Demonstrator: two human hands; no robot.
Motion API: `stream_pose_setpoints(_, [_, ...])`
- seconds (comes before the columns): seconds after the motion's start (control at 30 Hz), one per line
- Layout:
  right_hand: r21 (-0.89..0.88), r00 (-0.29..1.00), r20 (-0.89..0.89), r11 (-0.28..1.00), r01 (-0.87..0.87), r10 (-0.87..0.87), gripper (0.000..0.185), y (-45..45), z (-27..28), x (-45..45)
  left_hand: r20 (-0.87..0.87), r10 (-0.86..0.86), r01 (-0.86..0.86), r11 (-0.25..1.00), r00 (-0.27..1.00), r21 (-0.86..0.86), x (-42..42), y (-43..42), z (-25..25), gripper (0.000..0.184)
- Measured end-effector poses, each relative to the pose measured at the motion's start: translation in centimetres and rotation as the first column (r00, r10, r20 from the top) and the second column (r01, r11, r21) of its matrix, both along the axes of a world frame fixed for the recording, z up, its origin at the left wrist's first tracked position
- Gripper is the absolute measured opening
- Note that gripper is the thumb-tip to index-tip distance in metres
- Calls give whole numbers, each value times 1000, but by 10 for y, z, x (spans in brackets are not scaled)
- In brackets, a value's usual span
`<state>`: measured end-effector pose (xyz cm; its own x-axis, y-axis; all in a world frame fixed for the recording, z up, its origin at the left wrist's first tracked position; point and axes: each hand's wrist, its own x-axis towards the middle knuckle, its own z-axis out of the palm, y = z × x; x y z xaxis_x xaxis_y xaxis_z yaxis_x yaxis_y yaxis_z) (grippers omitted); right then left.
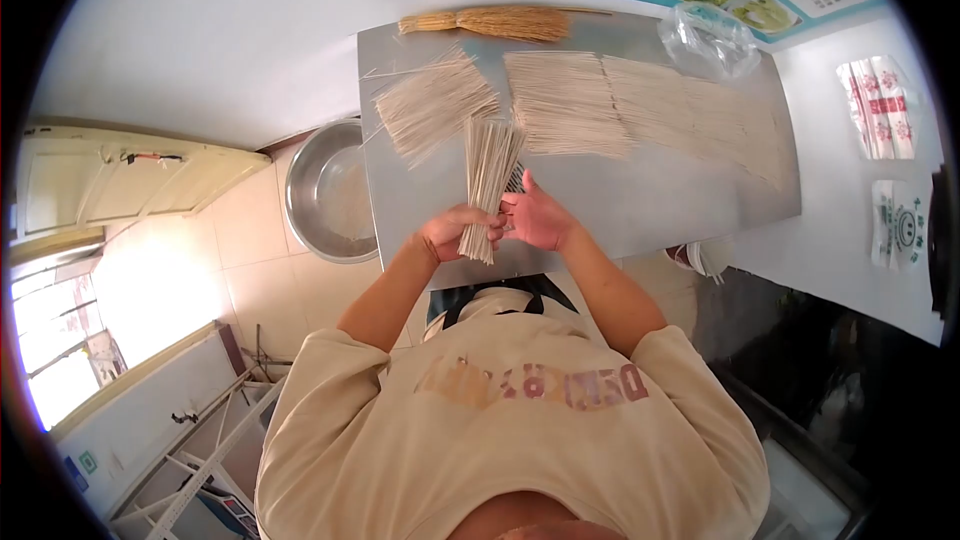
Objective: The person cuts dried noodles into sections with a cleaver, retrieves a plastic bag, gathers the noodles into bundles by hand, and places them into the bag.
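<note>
Over a table [690, 205], left hand [458, 230] gripping sticks [490, 160], right hand [540, 217] spread alongside; stick piles [567, 105], broom [505, 23] beyond

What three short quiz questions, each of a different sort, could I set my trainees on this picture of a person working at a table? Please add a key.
1. Which hand has its thumb across the bundle?
2. True or false: the basin is to the left of the table as the person faces it.
3. What lies along the table's far edge?
A) a hammer
B) a broom
C) a plate

Key:
1. The left hand.
2. True.
3. B.
</note>
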<state>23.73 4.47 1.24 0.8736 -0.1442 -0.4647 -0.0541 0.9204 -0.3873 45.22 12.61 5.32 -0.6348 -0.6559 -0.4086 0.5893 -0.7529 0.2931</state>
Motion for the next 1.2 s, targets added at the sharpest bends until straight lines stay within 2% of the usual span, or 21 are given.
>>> stream_pose_setpoints(0.03, [-4,1000,-6,1000,12,-12,113,3,9,0,-85,14,-16,1000,996,-24,-4,0,1,41])
stream_pose_setpoints(0.1, [44,972,228,998,54,-63,103,5,27,2,-152,-17,10,999,988,-44,-15,2,-7,43])
stream_pose_setpoints(0.13, [36,972,222,997,64,-70,103,7,42,3,-214,-34,22,998,976,-57,-22,3,-8,44])
stream_pose_setpoints(0.2, [69,906,144,917,392,-398,78,10,66,6,-295,-77,66,997,952,-46,-36,2,-6,45])
stream_pose_setpoints(0.23, [62,903,146,915,399,-404,78,8,66,2,-367,-107,103,994,924,-29,-42,0,-5,46])
stream_pose_setpoints(0.3, [-54,884,19,882,468,-467,50,-2,65,-5,-480,-147,111,988,865,-103,-54,-8,-26,54])
stream_pose_setpoints(0.33, [-57,881,24,879,473,-473,50,-9,66,-10,-405,-191,145,979,894,-142,-57,-13,-20,57])
stream_pose_setpoints(0.4, [-22,860,-136,869,494,-492,23,-24,68,-20,-291,-313,261,943,904,-204,-62,-28,-16,79])
stream_pose_setpoints(0.43, [-21,859,-130,867,497,-496,23,-31,70,-25,-286,-317,266,942,904,-205,-68,-34,-16,79])
stream_pose_setpoints(0.5, [-165,729,-154,745,646,-667,15,-49,71,-35,-173,33,4,978,984,206,-84,-44,-11,89])
stream_pose_setpoints(0.53, [-199,675,-136,688,698,-725,19,-59,70,-40,-274,171,-130,979,946,159,-95,-47,-24,91])
stream_pose_setpoints(0.57, [-190,679,-127,689,699,-723,19,-68,68,-44,-262,173,-135,978,949,158,-109,-53,-30,91])
stream_pose_setpoints(0.63, [-296,468,-131,485,823,-874,23,-82,69,-51,-11,557,-516,776,830,362,-149,-69,-25,87])
stream_pose_setpoints(0.7, [-244,464,-128,482,842,-876,26,-93,63,-64,64,600,-575,723,797,384,-176,-89,-20,81])
stream_pose_setpoints(0.77, [-244,508,-112,519,819,-854,24,-113,60,-89,181,712,-702,554,678,447,-207,-112,-22,78])
stream_pose_setpoints(0.9, [-209,545,-54,543,813,-837,14,-149,66,-139,204,743,-748,531,637,399,-246,-145,-5,72])
stream_pose_setpoints(0.97, [-69,588,-134,599,798,-798,11,-175,77,-162,182,759,-753,524,625,398,-267,-163,4,71])
stream_pose_setpoints(1.03, [-146,592,-108,601,785,-799,7,-215,80,-186,301,683,-745,589,666,313,-287,-181,34,71])
stream_pose_setpoints(1.1, [22,543,-94,544,839,-834,8,-265,98,-219,334,649,-730,626,683,275,-292,-196,22,65])
stream_pose_setpoints(1.17, [140,555,5,550,823,-832,14,-321,115,-254,587,488,-667,734,646,125,-291,-222,-1,56])
stream_pose_setpoints(1.2, [224,546,67,546,807,-835,15,-351,112,-268,584,496,-673,730,643,120,-290,-242,-7,56])
